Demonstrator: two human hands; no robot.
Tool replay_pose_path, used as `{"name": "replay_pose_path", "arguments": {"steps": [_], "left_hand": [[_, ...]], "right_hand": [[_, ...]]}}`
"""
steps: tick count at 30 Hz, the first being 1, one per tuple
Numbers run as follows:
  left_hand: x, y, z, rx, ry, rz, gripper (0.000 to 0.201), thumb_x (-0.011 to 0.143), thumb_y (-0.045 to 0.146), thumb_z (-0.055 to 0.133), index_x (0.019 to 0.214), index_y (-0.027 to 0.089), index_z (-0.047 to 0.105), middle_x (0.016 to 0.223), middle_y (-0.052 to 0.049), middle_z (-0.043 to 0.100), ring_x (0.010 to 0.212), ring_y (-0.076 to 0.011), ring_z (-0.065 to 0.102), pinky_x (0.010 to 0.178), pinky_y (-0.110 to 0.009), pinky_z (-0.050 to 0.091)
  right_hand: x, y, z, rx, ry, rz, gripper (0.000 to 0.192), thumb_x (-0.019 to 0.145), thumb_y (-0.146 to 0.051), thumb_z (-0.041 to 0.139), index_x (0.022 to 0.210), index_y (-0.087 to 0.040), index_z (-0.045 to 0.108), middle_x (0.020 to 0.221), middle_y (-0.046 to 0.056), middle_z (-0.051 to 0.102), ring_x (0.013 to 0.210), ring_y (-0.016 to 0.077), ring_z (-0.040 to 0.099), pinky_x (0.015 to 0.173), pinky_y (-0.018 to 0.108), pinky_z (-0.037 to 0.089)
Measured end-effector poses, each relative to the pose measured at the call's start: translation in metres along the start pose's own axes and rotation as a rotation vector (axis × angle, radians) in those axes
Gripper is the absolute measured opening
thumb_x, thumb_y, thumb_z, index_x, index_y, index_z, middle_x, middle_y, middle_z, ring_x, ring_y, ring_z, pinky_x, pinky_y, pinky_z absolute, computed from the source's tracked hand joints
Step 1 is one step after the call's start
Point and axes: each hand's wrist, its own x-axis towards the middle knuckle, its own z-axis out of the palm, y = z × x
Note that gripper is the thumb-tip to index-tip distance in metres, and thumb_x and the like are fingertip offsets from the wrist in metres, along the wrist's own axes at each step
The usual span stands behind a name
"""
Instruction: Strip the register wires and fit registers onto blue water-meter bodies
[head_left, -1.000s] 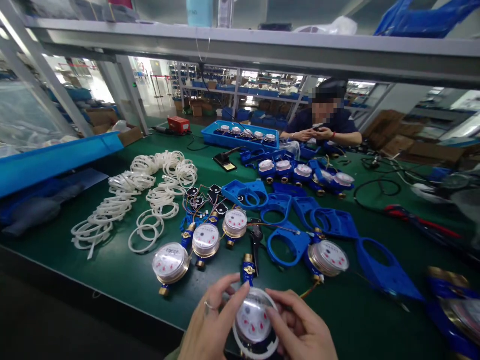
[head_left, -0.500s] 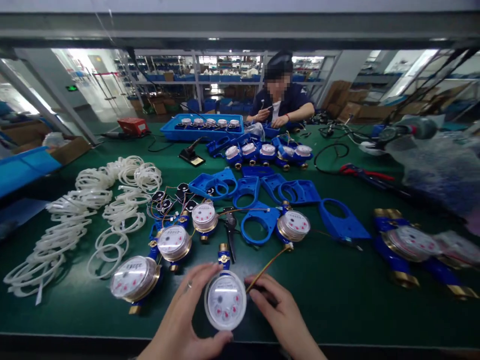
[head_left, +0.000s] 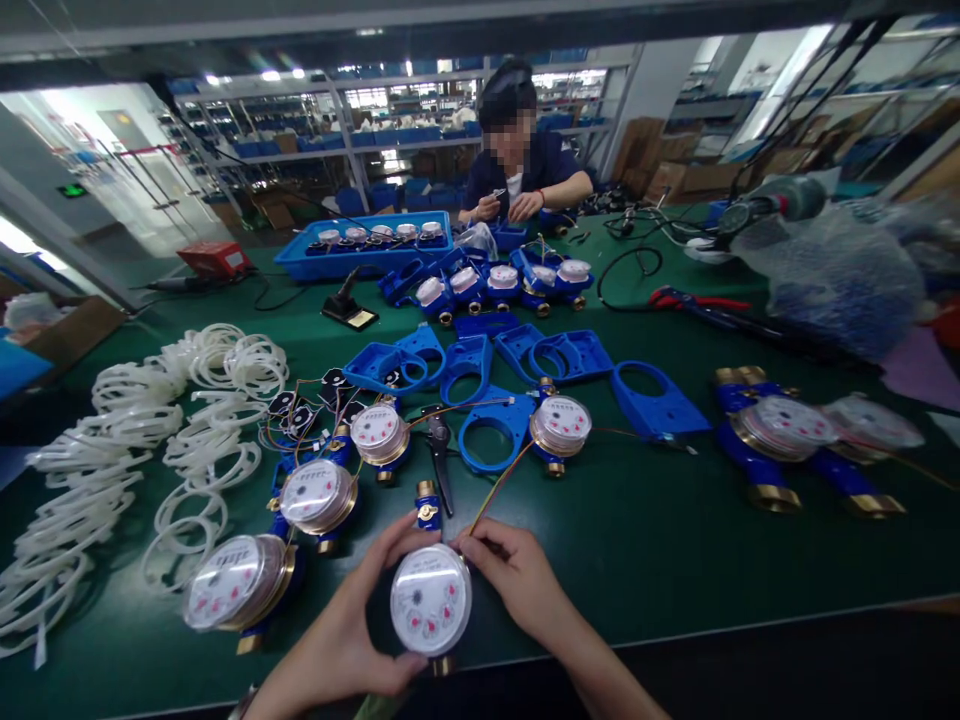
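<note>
A water meter [head_left: 430, 600] is held just above the near edge of the worktop [head_left: 675, 540], its round dial facing up. With a brass fitting at each end and a blue metal body, the meter is judged heavy for its size and stiff throughout; only the clear dial cover looks smooth and liable to scratch or crack if knocked. It is best gripped around the rim of the dial housing or by the brass ends, not by the thin wires [head_left: 495, 485] that trail from it toward the middle of the worktop, which are judged soft and easily pulled loose.

The left hand [head_left: 352, 625] is curled around the left side of the dial, thumb below and fingers over the upper rim, bearing the weight. The right hand [head_left: 517, 580] is loosely closed, its fingertips pinched at the upper right of the rim where the wires leave; whether the wires themselves are nipped cannot be told.

Further meters [head_left: 315, 495] lie just beyond to the left, blue covers [head_left: 491, 430] toward the middle, and white rings [head_left: 150, 430] toward the left edge.
</note>
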Motion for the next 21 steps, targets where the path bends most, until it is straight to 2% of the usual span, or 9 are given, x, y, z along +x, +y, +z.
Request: {"name": "replay_pose_path", "arguments": {"steps": [3,7,11,15,21], "left_hand": [[-0.003,-0.002,0.008,0.004,0.058,0.011,0.098,0.064,0.019,0.069,0.144,0.034,0.014,0.136,-0.01,0.048,0.125,-0.0286,0.049,0.108,-0.055,0.032],[-0.012,-0.002,0.027,0.0,0.234,-0.007,0.09,0.069,0.024,0.065,0.144,0.031,0.016,0.136,-0.01,0.049,0.125,-0.0273,0.049,0.108,-0.049,0.035],[-0.016,0.002,0.044,-0.035,0.382,-0.026,0.084,0.072,0.027,0.065,0.144,0.025,0.021,0.136,-0.013,0.048,0.126,-0.0278,0.048,0.108,-0.044,0.037],[-0.016,0.004,0.053,-0.061,0.448,-0.036,0.08,0.073,0.026,0.063,0.143,0.024,0.024,0.136,-0.013,0.049,0.125,-0.0275,0.049,0.108,-0.045,0.038],[-0.019,0.003,0.059,-0.136,0.475,-0.086,0.08,0.072,0.023,0.065,0.141,0.02,0.024,0.136,-0.016,0.047,0.127,-0.029,0.047,0.107,-0.046,0.039]], "right_hand": [[-0.001,0.003,0.001,0.025,0.026,0.015,0.04,0.088,-0.05,0.057,0.079,-0.013,0.066,0.073,0.004,0.062,0.071,0.0152,0.055,0.064,0.023,0.041],[-0.005,0.004,0.002,0.062,0.07,0.035,0.04,0.088,-0.052,0.056,0.083,-0.013,0.068,0.081,0.006,0.066,0.079,0.0178,0.06,0.071,0.025,0.046],[-0.01,0.008,0.007,0.133,0.067,0.077,0.045,0.084,-0.055,0.059,0.1,-0.013,0.066,0.095,0.01,0.066,0.089,0.0207,0.062,0.08,0.029,0.047],[-0.017,0.012,0.015,0.235,0.083,0.124,0.058,0.081,-0.058,0.063,0.119,-0.015,0.052,0.104,0.011,0.06,0.095,0.021,0.059,0.088,0.033,0.045],[-0.021,0.012,0.021,0.275,0.105,0.13,0.057,0.083,-0.06,0.06,0.12,-0.017,0.046,0.099,0.009,0.057,0.093,0.0211,0.058,0.085,0.033,0.046]]}}
